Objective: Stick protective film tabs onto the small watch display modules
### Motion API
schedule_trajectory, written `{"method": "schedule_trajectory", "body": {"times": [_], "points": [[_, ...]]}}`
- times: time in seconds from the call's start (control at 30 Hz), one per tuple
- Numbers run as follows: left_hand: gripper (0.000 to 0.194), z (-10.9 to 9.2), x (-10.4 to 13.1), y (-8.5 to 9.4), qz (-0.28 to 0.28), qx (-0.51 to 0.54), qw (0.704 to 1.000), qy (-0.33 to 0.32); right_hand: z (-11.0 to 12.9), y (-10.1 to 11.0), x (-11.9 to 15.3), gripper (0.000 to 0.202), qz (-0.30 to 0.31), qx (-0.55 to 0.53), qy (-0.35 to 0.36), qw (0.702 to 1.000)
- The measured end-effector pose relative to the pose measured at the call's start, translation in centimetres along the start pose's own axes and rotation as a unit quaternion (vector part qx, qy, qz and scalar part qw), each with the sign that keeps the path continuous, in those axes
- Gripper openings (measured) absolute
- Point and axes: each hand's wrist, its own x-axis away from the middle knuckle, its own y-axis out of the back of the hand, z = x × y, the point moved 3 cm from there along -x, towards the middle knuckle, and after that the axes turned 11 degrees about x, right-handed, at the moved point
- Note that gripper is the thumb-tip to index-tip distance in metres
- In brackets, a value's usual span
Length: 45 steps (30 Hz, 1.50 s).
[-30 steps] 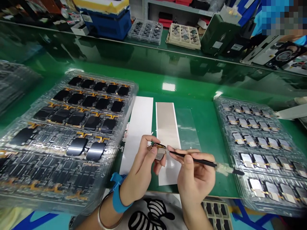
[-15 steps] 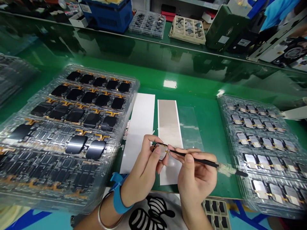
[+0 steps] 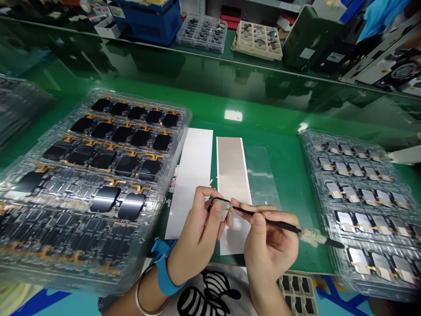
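My left hand (image 3: 200, 224), with a blue band at the wrist, pinches a small display module (image 3: 224, 209) by its edges, its silvery-grey back turned up. A bit of orange flex cable shows at the module's right side. In my right hand (image 3: 269, 237) lies a slim black tool, apparently tweezers (image 3: 279, 224), with clear tape wrapped near its rear end. The tool's tip meets the module's right edge by the flex cable; exactly what it touches is too small to tell. Below both hands lies a beige strip sheet (image 3: 232, 166) with white borders.
A clear tray of black display modules (image 3: 121, 164) stands at left, some slots vacant. At right is another clear tray (image 3: 358, 175) with silver-backed modules. A white sheet (image 3: 194, 166) and a transparent film (image 3: 261, 175) flank the beige strip. Boxes and small trays (image 3: 258, 39) line the back shelf.
Both hands stay almost in place. The tweezers' rear end has dipped slightly and shifted right, while the tip stays at the module's edge.
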Motion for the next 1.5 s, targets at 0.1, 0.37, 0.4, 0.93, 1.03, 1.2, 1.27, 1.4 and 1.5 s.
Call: {"method": "schedule_trajectory", "body": {"times": [0.1,0.37,0.4,0.93,1.03,1.2,1.27,1.4,1.5], "points": [[0.012,0.1,-0.1,0.3,-0.011,-0.026,0.999,-0.020,-0.2,0.0,0.0,0.010,0.005,-0.029,-0.021,0.999],[0.014,0.4,-0.2,0.6,0.003,-0.151,0.989,0.004,-2.0,7.2,-3.9,0.014,-0.027,0.082,-0.055,0.995],[0.010,0.3,-0.2,0.3,0.036,-0.174,0.984,0.005,-2.6,8.2,-4.4,0.016,0.017,0.096,-0.066,0.993],[0.015,1.9,0.0,-4.3,0.328,-0.493,0.799,-0.104,-4.2,11.2,-2.6,0.005,0.193,0.133,-0.018,0.972],[0.014,1.9,-0.1,-4.2,0.323,-0.487,0.805,-0.104,-4.4,11.3,-2.6,0.004,0.191,0.116,-0.029,0.974],[0.011,2.0,-0.1,-4.1,0.317,-0.484,0.811,-0.087,-4.7,11.5,-2.5,0.003,0.193,0.142,-0.026,0.971],[0.012,2.0,-0.1,-4.0,0.316,-0.478,0.815,-0.082,-4.8,11.5,-2.4,0.004,0.191,0.147,-0.030,0.970],[0.013,2.0,0.0,-4.1,0.314,-0.469,0.821,-0.082,-4.6,11.3,-2.5,0.004,0.181,0.147,-0.030,0.972],[0.013,2.1,0.0,-4.0,0.305,-0.464,0.829,-0.075,-4.4,11.1,-2.6,0.006,0.164,0.116,-0.051,0.978]]}}
